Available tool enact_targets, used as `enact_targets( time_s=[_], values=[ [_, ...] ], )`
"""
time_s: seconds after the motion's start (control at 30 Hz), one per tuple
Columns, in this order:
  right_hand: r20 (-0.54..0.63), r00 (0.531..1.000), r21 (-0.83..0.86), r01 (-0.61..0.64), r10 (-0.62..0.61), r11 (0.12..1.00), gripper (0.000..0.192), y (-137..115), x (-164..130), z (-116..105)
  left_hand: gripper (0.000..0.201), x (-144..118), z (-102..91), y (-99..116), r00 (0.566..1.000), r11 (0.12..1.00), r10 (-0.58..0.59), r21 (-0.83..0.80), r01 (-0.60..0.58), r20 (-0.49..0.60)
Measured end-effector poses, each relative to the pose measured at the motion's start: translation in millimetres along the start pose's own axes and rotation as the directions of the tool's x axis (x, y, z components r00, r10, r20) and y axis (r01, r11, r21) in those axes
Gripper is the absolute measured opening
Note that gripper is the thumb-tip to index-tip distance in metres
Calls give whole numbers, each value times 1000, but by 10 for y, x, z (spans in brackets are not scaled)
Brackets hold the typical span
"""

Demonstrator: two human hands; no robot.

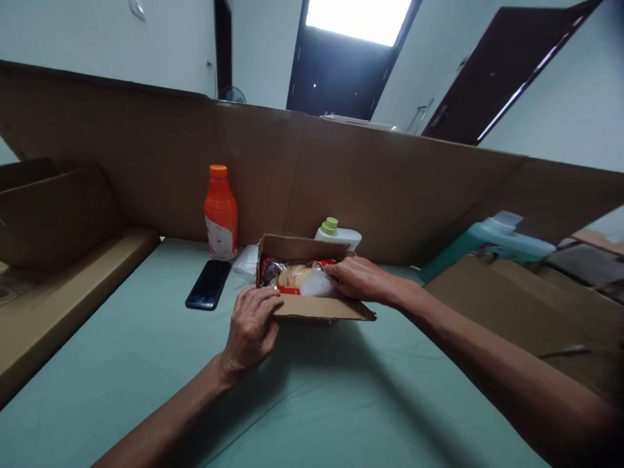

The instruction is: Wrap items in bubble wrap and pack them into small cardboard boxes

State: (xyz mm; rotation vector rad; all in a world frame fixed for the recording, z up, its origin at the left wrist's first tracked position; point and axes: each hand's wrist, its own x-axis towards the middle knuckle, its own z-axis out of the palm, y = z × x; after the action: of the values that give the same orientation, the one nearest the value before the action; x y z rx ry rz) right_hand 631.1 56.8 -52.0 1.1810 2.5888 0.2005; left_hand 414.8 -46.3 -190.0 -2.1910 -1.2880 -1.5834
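A small open cardboard box (316,307) stands on the green cloth in front of me. Inside it lie a clear and red food packet (291,275) and some whitish bubble wrap (318,284). My left hand (252,325) grips the box at its near left corner, fingers bent over the edge. At the right side, my right hand (359,278) reaches into the box, its fingers closed at the bubble wrap. Those fingertips are partly hidden, but they appear to pinch the wrap.
An orange bottle (221,214), a black phone (208,285) and a loose bubble wrap piece (247,260) lie left of the box. Behind it is a white bottle with a green cap (338,233). Cardboard walls (253,156) stand behind; a teal bottle (487,240) leans at the right.
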Motion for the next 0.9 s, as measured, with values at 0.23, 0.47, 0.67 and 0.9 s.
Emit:
enact_targets(
  time_s=[0.23,0.47,0.67,0.9],
  values=[
    [98,995,-7,-8,8,1000,23,-14,144,55,37,-6,-9,4,1000,1000,2,18,-2,16],
    [56,998,50,-25,22,998,39,-35,-51,-216,37,4,-25,8,999,1000,-14,5,13,41],
    [46,998,96,-48,44,994,36,-55,49,-20,38,-8,-23,4,999,1000,-6,28,4,52],
    [-246,949,273,-127,197,954,28,91,-453,105,50,-9,-134,71,995,999,2,49,3,-102]
  ],
)
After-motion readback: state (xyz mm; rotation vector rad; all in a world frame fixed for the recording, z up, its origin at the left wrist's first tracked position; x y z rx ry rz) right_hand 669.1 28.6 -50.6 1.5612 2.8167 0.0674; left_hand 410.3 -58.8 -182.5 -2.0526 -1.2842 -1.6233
